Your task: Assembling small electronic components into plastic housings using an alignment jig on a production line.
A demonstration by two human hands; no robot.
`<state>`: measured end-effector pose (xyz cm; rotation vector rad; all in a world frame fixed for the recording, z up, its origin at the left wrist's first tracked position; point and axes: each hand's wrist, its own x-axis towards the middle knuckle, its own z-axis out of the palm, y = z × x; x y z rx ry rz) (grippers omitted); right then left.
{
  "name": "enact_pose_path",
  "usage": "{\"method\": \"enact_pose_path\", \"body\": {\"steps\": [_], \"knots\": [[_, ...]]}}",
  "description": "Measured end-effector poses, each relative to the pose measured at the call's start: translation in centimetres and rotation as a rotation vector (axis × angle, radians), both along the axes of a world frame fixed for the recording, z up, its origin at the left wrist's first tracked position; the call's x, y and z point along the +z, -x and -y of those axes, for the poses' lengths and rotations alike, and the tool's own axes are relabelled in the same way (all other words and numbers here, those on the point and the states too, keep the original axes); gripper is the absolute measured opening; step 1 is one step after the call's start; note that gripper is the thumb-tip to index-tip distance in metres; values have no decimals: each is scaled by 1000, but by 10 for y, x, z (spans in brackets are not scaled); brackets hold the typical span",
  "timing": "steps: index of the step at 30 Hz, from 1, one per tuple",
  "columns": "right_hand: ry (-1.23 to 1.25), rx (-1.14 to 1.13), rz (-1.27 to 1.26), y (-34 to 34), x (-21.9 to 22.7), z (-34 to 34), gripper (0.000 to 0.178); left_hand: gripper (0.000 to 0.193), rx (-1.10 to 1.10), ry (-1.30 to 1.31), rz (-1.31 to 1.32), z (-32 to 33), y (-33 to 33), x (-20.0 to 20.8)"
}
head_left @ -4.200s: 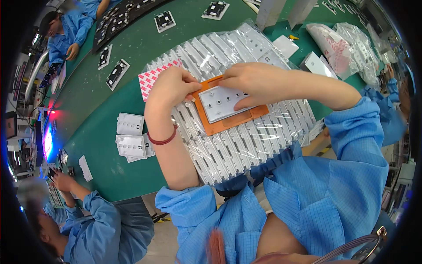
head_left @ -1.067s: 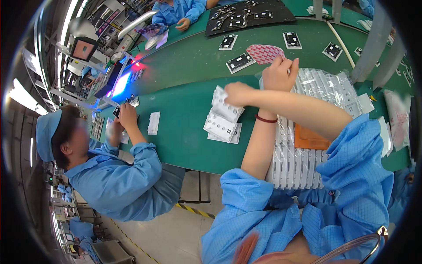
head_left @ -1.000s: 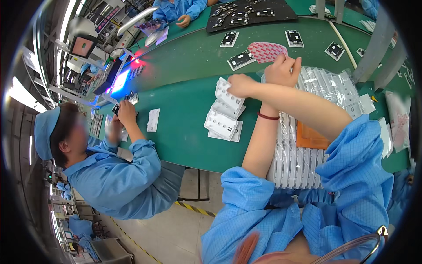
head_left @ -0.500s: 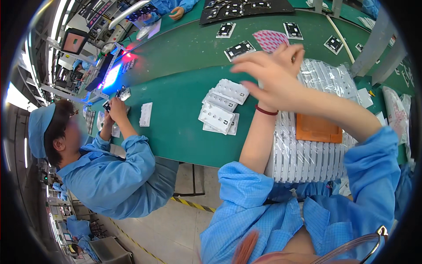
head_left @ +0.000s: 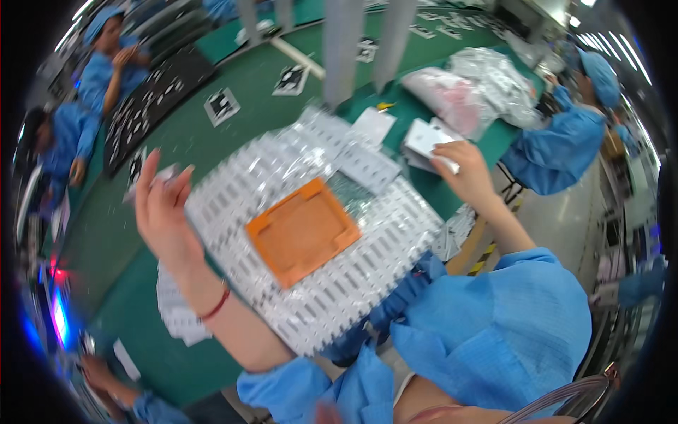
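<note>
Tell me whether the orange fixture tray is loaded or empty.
The orange fixture tray is empty: its recessed floor shows bare orange, and nothing lies within its raised rim.

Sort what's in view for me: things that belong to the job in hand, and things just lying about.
Apparently in the job:
- white panels, at the right hand
- orange fixture
- film-covered white trays, under the fixture

Seemingly just lying about:
- plastic bags
- small yellow object
- white card
</note>
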<state>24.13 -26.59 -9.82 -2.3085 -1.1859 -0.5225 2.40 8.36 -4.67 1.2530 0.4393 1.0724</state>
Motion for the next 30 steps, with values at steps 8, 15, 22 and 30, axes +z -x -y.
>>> {"method": "enact_pose_path", "body": {"steps": [8,15,22,30], "knots": [[152,-52,61,-6,-20,15,19,35,-29,26,49,16,8,3],[284,-76,66,-13,-2,14,12,25,-14,14,-23,15,7,3],[-299,207,-43,21,50,-52,18,31,-248,-260,-222,47,-3,8],[-314,751,-443,81,44,-129,21,27,-556,-276,-279,69,-16,12]]}}
